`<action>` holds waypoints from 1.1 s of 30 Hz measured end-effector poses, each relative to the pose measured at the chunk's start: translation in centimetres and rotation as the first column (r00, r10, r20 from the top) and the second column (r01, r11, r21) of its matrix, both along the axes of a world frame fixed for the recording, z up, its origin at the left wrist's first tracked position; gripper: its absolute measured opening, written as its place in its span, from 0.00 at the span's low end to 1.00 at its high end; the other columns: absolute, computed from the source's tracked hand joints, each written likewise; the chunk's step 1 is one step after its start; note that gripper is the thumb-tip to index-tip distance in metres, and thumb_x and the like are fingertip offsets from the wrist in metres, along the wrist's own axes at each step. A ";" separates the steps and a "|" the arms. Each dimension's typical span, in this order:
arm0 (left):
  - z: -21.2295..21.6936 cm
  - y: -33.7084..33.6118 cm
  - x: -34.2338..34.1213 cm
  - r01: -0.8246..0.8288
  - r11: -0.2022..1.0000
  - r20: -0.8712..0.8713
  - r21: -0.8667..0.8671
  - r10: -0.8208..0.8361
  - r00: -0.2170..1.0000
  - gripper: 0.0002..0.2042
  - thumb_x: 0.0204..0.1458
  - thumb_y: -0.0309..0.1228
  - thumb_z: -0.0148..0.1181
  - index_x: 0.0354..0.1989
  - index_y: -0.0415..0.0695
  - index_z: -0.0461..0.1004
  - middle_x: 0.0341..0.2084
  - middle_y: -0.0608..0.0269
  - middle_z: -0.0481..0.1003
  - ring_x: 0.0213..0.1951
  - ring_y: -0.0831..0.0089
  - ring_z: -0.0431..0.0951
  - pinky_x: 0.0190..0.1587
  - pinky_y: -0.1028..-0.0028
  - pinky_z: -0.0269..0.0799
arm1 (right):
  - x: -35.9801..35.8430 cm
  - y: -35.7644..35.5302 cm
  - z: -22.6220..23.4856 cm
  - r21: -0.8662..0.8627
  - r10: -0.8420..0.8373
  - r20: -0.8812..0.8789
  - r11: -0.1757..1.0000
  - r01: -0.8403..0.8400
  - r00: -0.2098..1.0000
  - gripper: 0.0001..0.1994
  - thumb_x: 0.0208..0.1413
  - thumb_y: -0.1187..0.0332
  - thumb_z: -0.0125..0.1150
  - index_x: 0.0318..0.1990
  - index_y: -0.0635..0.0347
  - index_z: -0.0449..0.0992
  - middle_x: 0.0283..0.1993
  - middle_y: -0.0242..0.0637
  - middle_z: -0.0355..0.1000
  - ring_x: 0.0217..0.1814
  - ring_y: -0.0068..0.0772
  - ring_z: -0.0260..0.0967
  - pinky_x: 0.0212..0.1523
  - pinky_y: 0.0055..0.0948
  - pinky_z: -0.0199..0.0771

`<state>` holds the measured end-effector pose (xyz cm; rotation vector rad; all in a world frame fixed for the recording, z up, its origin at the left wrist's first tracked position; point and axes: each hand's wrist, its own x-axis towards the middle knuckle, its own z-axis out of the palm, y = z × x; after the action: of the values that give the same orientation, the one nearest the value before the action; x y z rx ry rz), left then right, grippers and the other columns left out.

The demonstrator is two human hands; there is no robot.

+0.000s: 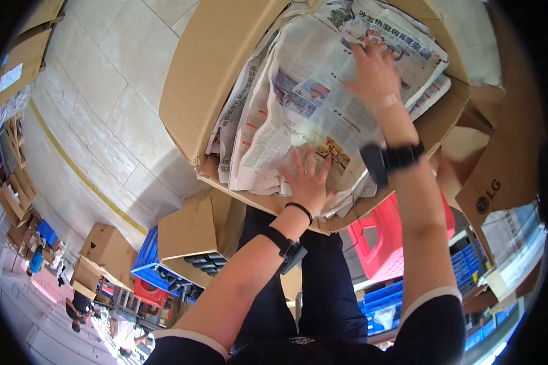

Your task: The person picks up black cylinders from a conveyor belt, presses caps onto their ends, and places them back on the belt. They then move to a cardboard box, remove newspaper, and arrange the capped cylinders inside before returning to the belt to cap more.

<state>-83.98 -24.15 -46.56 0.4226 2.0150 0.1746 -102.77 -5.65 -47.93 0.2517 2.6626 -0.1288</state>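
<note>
A stack of newspaper sheets (pixel 335 115) fills the large open cardboard box (pixel 216 67) in front of me. My left hand (pixel 309 182) lies with fingers spread on the near edge of the top sheet. Farther up and to the right, my right hand (pixel 374 73) rests on the same paper, its fingers apart and slightly blurred. Neither hand grips anything. The sheets are rumpled along the left side and near edge, and whatever lies under them is hidden.
Right of my legs is a pink plastic stool (pixel 383 243), near blue crates (pixel 383 304). On the left, a smaller carton (pixel 195 234) holds dark parts beside a blue bin (pixel 149 258). Another big carton (pixel 499 176) stands at the right. Several people are far off at lower left.
</note>
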 end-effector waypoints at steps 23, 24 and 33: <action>9.5 -8.5 -1.2 -0.888 0.145 0.432 0.436 0.832 0.348 0.22 0.57 0.37 0.58 0.56 0.38 0.66 0.38 0.58 0.75 0.43 0.72 0.75 0.49 0.74 0.69 | 25.9 -1.9 1.2 -0.047 0.511 0.274 0.853 -0.520 0.814 0.17 0.45 0.63 0.62 0.44 0.56 0.73 0.48 0.44 0.68 0.56 0.44 0.62 0.51 0.46 0.66; 11.3 -9.6 1.6 -0.880 0.050 0.450 0.472 0.845 0.290 0.19 0.58 0.36 0.57 0.53 0.37 0.69 0.35 0.62 0.76 0.40 0.76 0.75 0.46 0.76 0.70 | 25.4 -3.9 3.0 -0.072 0.549 0.257 0.831 -0.551 0.795 0.17 0.45 0.63 0.62 0.44 0.56 0.73 0.48 0.44 0.68 0.56 0.44 0.62 0.51 0.46 0.66; 18.5 -19.2 28.6 -0.916 -0.342 0.293 0.209 0.916 -0.275 0.13 0.57 0.32 0.56 0.46 0.38 0.73 0.33 0.61 0.76 0.34 0.76 0.77 0.38 0.77 0.74 | 29.2 -16.7 18.4 -0.628 0.674 0.207 0.647 -0.432 0.709 0.17 0.49 0.67 0.62 0.47 0.59 0.72 0.39 0.51 0.71 0.47 0.53 0.68 0.47 0.47 0.68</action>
<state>-55.39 -43.38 -28.02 -1.3225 1.6935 1.6850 -73.53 -22.38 -29.56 -0.6844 2.0220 -0.5420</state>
